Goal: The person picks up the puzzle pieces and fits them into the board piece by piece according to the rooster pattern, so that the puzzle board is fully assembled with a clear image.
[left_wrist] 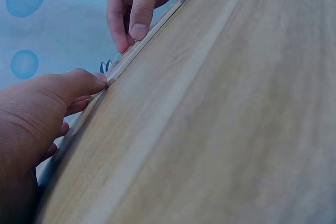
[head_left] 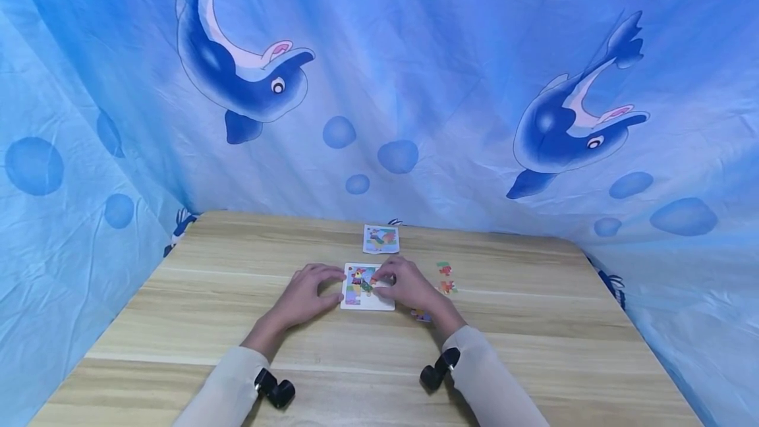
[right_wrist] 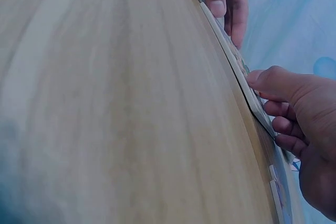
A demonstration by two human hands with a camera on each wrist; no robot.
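A white-framed puzzle board (head_left: 369, 305) lies flat on the wooden table, its left part filled with colourful pieces that show a bird. My left hand (head_left: 306, 294) holds the board's left edge, thumb low and fingers higher up. In the left wrist view the left thumb (left_wrist: 86, 82) rests at the board's near corner. Over the board's right half, my right hand (head_left: 409, 284) pinches a green and orange puzzle piece (head_left: 367, 287), partly covered by the fingertips. The right wrist view shows the right thumb (right_wrist: 265, 80) just above the board's near edge.
Behind the board lies a picture card (head_left: 381, 240) with a similar bird. Loose puzzle pieces (head_left: 447, 286) lie to the right, and another piece (head_left: 421, 315) sits partly under the right wrist. A blue dolphin-print curtain (head_left: 379, 84) hangs at the table's far edge.
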